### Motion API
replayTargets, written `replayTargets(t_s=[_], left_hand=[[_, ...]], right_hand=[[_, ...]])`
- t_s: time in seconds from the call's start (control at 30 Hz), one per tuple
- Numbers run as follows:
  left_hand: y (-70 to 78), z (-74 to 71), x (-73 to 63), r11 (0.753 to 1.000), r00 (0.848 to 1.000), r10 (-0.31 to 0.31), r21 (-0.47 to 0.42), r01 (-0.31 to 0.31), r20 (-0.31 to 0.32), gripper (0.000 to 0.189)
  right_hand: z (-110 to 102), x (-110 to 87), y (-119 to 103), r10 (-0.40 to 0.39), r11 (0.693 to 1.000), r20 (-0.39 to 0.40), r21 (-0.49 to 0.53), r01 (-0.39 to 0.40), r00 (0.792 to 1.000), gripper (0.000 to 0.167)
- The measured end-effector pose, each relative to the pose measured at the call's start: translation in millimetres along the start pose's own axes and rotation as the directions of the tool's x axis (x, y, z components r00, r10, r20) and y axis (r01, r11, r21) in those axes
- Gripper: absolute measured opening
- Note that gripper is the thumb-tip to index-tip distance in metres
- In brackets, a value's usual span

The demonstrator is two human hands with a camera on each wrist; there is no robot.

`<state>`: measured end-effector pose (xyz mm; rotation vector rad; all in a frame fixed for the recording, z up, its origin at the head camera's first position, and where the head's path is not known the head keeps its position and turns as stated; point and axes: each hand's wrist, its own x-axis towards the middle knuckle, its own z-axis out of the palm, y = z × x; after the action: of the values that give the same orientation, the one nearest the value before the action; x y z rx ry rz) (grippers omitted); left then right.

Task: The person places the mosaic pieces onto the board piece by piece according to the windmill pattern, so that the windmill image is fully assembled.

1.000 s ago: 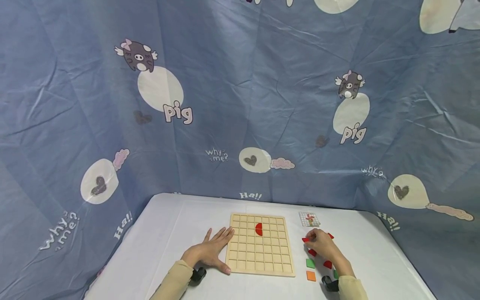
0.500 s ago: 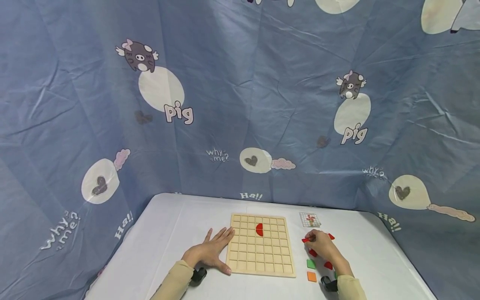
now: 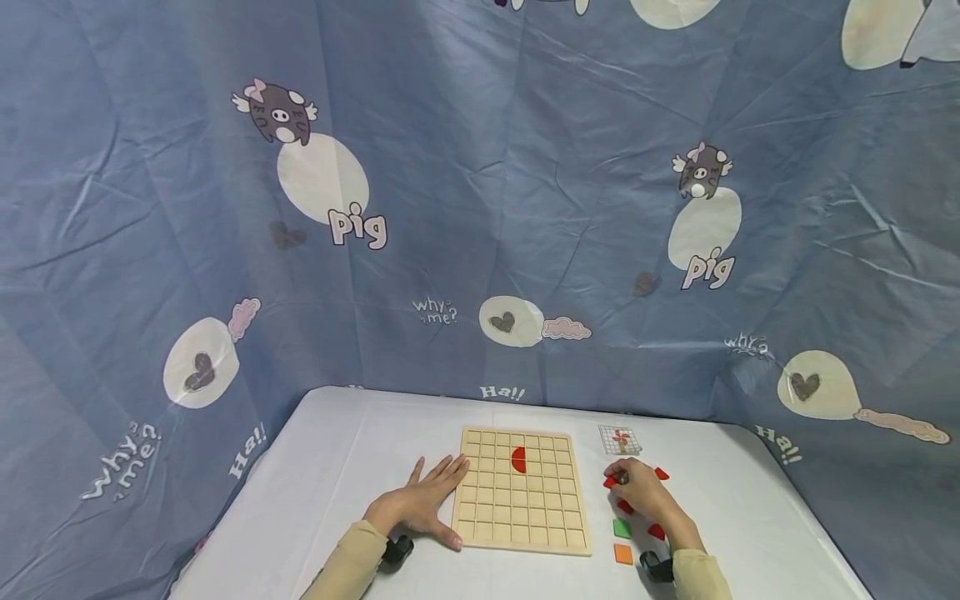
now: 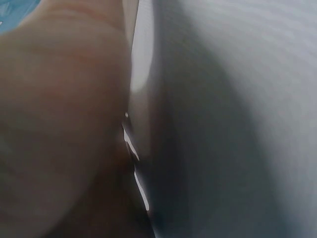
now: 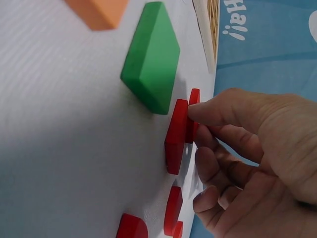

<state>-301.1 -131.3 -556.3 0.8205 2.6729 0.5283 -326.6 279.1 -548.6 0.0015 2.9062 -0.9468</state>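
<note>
Pinched between thumb and curled fingers of the right hand (image 3: 637, 486): a red piece (image 3: 610, 482), to the right of the board (image 3: 521, 508) and apart from it, on the near side of the card (image 3: 620, 439). Bright, even red, smooth and small, with no visible markings. Seen from the right wrist as a narrow red strip, covered across the middle by the thumb tip. Too hidden by fingers for a full outline. Hard to tell from either view: touching the table (image 3: 352, 450) or just off it.

Nearer the wrist camera, overlapping that strip in view, a red block (image 5: 175, 139) with crisp straight edges and a visible thickness, darker along the shaded side. Also around the right hand: a red wedge (image 3: 662, 473) beyond the knuckles, and a red quarter (image 3: 657, 531) closer to the sleeve, with a rounded edge. To the left of these, a green tile (image 3: 622, 528) and, nearer the person, an orange tile (image 3: 623, 554), both flat and four-sided.

Set in the gridded board, a red half-round (image 3: 518, 460), crossed by a seam, curved to the left, straight to the right.

Spread wide, the left hand (image 3: 423, 504), at the board's left edge. Blurred and dark in the left wrist view.
</note>
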Motion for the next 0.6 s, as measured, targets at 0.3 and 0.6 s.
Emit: replayTargets(t_s=[0.3, 0.6], left_hand=[[0.5, 0.2, -0.8, 1.000, 1.000, -0.006, -0.008, 0.006, -0.001, 0.128], [0.5, -0.1, -0.7, 1.000, 1.000, -0.008, -0.005, 0.008, -0.004, 0.129]], right_hand=[[0.4, 0.5, -0.3, 0.017, 1.000, 0.015, 0.014, -0.017, 1.000, 0.024], [0.1, -1.5, -0.3, 0.012, 1.000, 0.010, 0.010, -0.012, 1.000, 0.022]])
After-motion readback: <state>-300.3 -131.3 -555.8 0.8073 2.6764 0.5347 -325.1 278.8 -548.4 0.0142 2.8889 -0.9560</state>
